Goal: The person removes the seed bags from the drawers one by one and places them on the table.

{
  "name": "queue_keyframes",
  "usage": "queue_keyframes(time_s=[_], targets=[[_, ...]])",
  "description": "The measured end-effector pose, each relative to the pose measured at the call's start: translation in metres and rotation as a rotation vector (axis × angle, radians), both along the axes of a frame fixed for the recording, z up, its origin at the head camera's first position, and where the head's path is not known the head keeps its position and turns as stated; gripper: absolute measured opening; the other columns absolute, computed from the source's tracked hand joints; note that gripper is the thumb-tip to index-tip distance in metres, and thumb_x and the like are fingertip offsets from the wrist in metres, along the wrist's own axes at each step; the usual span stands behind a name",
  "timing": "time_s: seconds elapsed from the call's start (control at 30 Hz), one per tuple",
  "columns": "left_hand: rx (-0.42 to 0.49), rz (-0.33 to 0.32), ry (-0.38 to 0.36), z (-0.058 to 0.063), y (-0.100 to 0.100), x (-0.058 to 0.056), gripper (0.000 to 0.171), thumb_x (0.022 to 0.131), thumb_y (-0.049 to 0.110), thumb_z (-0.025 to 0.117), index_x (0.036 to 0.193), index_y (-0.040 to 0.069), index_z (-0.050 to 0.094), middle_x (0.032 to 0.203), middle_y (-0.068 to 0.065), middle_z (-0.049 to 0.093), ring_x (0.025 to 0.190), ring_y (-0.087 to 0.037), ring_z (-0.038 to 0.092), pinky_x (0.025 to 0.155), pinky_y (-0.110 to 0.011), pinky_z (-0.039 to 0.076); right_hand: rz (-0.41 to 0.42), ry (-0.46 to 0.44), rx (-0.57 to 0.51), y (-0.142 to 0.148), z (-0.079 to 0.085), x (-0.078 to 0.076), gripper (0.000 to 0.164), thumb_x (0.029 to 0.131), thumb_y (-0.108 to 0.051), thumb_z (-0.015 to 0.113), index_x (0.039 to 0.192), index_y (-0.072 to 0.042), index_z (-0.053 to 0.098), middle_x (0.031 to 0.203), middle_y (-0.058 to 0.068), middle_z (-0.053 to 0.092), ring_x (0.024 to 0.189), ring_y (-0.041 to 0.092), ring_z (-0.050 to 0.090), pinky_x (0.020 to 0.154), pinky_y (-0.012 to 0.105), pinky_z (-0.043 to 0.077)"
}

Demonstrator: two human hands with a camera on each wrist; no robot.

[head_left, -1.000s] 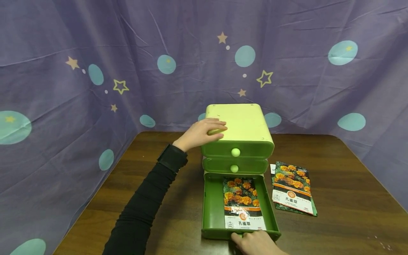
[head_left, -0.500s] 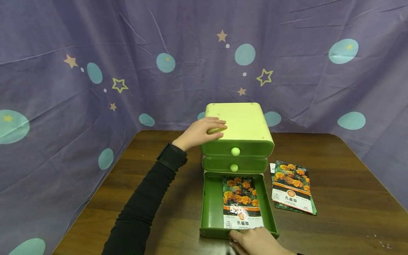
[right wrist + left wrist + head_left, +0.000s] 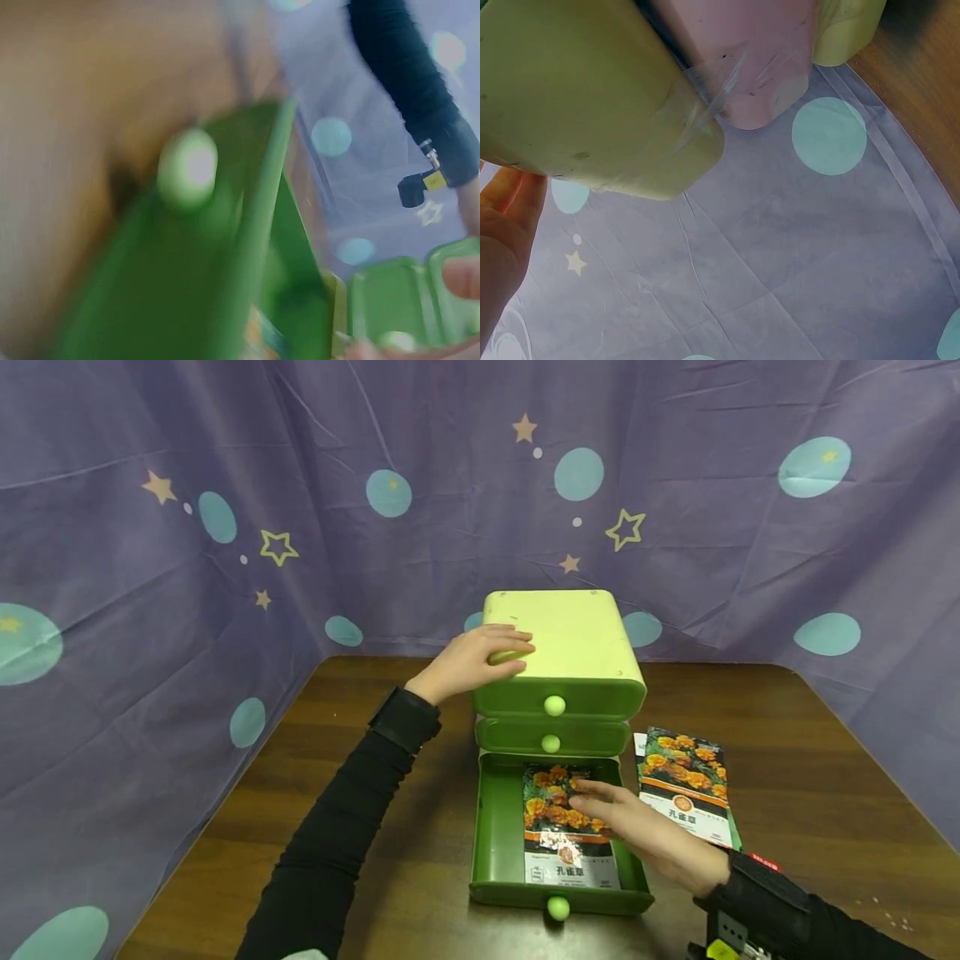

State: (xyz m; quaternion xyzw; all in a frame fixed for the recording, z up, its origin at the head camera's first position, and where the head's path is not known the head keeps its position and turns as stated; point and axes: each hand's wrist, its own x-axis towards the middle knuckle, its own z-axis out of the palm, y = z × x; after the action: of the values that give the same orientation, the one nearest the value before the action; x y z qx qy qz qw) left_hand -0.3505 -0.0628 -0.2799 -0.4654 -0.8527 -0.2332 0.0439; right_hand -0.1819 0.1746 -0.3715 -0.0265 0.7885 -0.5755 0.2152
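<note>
A small desktop drawer unit (image 3: 577,631) has a pale yellow-green top and green drawer fronts with round knobs. Its bottom drawer (image 3: 497,827) is pulled out, and a seed packet (image 3: 572,870) with orange marigolds lies inside. My left hand (image 3: 472,662) rests on the left edge of the top, fingers loosely extended. Above the packet is my right hand (image 3: 648,833), fingers extended and holding nothing; whether it touches the packet cannot be told. In the right wrist view the drawer's knob (image 3: 187,169) appears blurred and close.
More marigold seed packets (image 3: 684,777) lie overlapped on the wooden table (image 3: 795,777), right of the unit. A purple curtain (image 3: 450,527) with stars and ovals hangs behind. The left wrist view shows a pink middle tier (image 3: 742,52) on the unit's side, with clear tape.
My right hand has let go of the bottom drawer's knob and moved up over the packet. The drawer stays pulled out. My left hand remains on the top.
</note>
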Motion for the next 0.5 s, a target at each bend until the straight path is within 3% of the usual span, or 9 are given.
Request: queue_keyframes(time_s=[0.1, 0.2, 0.33, 0.5], targets=[[0.003, 0.008, 0.004, 0.002, -0.001, 0.000, 0.040, 0.105, 0.024, 0.060, 0.140, 0.004, 0.063, 0.150, -0.011, 0.052, 0.147, -0.027, 0.034, 0.122, -0.036, 0.025, -0.088, -0.198, -0.155, -0.003, -0.009, -0.007, 0.070, 0.110, -0.018, 0.046, 0.152, 0.021, 0.006, 0.156, 0.043, 0.005, 0.143, 0.060, 0.005, 0.117, 0.067, 0.018], [0.004, 0.007, -0.001, 0.001, 0.000, 0.000, 0.040, 0.106, 0.025, 0.060, 0.140, 0.005, 0.063, 0.151, -0.010, 0.051, 0.147, -0.026, 0.033, 0.122, -0.036, 0.025, -0.146, -0.264, -0.201, -0.005, -0.020, -0.011, 0.067, 0.109, -0.016, 0.044, 0.152, 0.021, 0.007, 0.155, 0.044, -0.003, 0.143, 0.061, -0.004, 0.117, 0.070, 0.010], [-0.001, -0.002, 0.001, -0.002, 0.004, 0.000, 0.041, 0.106, 0.026, 0.059, 0.141, 0.005, 0.062, 0.152, -0.010, 0.050, 0.148, -0.025, 0.033, 0.122, -0.034, 0.024, -0.168, -0.322, -0.160, -0.002, -0.029, -0.011, 0.069, 0.108, -0.019, 0.045, 0.153, 0.019, 0.009, 0.153, 0.045, -0.004, 0.142, 0.062, -0.003, 0.113, 0.074, 0.013], [-0.006, 0.009, 0.016, -0.001, 0.002, 0.002, 0.040, 0.106, 0.025, 0.059, 0.140, 0.005, 0.063, 0.151, -0.010, 0.052, 0.147, -0.026, 0.034, 0.122, -0.034, 0.024, -0.169, -0.362, -0.153, -0.004, -0.036, -0.016, 0.077, 0.108, -0.023, 0.050, 0.153, 0.018, 0.004, 0.152, 0.044, -0.004, 0.139, 0.064, 0.006, 0.112, 0.071, 0.023]])
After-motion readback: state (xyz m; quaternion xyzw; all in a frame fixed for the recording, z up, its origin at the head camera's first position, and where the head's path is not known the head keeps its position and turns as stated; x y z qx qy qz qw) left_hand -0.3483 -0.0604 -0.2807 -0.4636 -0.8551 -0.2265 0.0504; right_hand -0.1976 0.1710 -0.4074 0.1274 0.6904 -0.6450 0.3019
